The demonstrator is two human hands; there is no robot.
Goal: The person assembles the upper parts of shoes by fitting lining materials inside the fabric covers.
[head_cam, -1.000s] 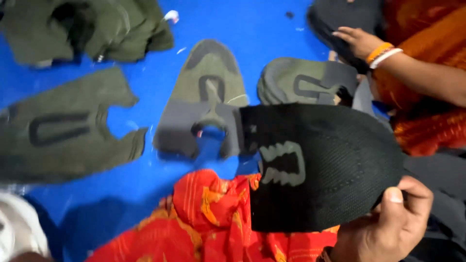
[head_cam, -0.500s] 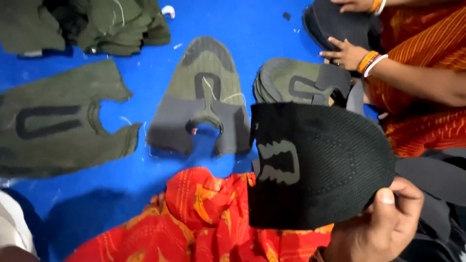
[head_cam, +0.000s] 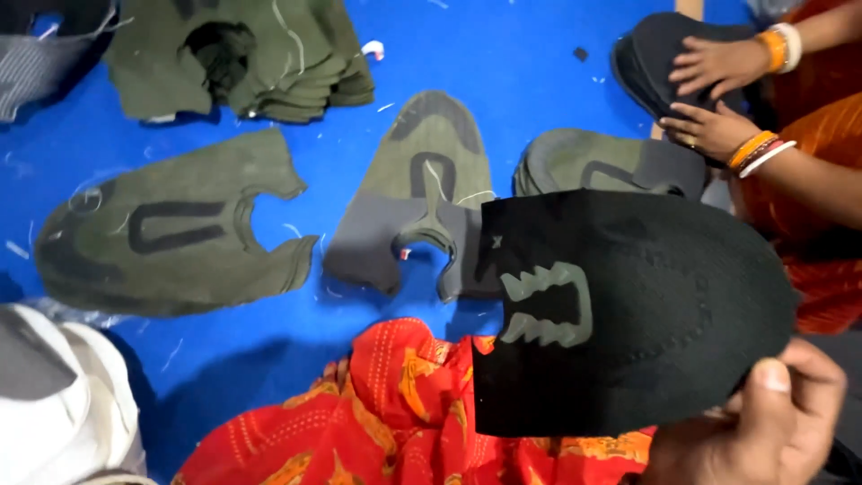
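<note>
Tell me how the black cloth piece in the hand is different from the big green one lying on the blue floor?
The black piece is held up at its edge by the right hand; the green piece lies flat, untouched. The black piece carries a pale grey toothed outline, the green piece a dark smooth loop. Both are flat, rounded cloth shapes with a notch cut in one end.

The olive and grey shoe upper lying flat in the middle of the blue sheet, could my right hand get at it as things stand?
Probably not straight away: your right hand is pinching the black shoe upper, which overlaps the edge of the olive and grey shoe upper. Nothing else blocks the way.
</note>
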